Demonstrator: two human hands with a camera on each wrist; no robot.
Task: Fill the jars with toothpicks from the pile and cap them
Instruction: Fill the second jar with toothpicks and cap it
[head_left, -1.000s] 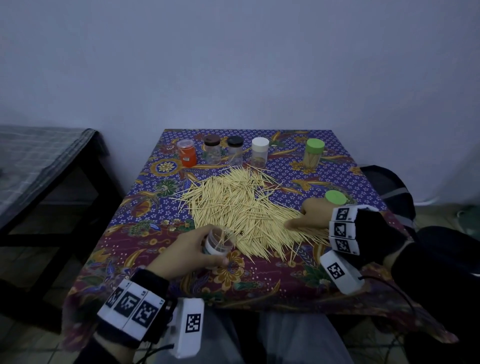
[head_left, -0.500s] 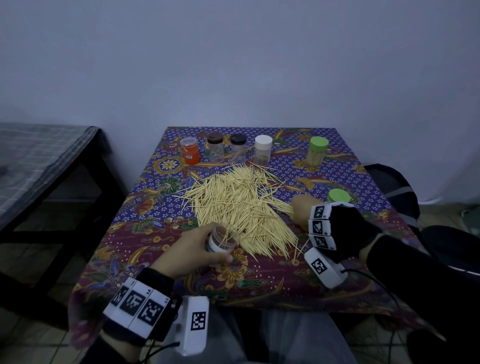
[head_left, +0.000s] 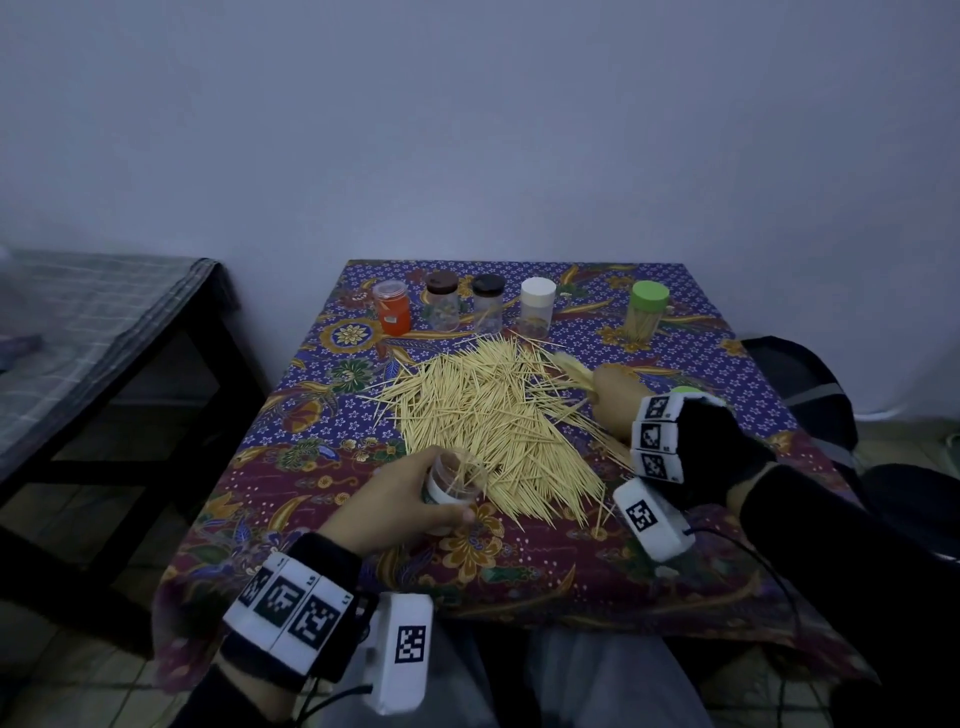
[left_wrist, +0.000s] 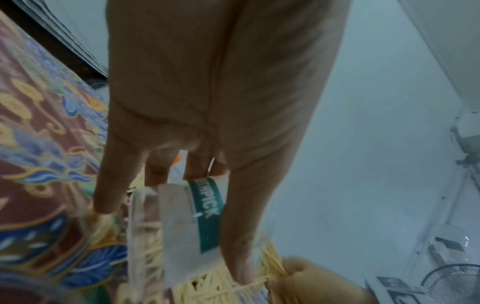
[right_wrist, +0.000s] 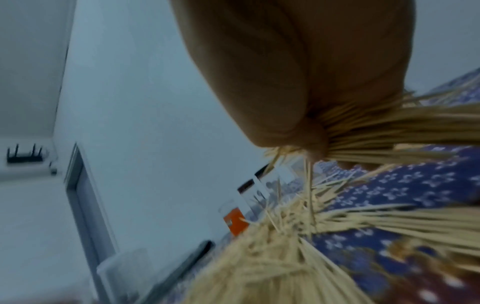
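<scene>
Many thin, light toothpicks (head_left: 483, 415) lay piled on the desk (head_left: 737, 374), the right hand (head_left: 615, 395) squeezed a bunch (right_wrist: 389, 131) by its middle, and the left hand (head_left: 400, 504) wrapped around the small open jar (head_left: 454, 480).

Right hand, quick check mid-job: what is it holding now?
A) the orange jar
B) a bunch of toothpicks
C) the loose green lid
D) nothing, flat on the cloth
B: the right hand grips a bunch of toothpicks fanning out of its curled fingers above the pile, while the left hand holds the open jar.
</scene>
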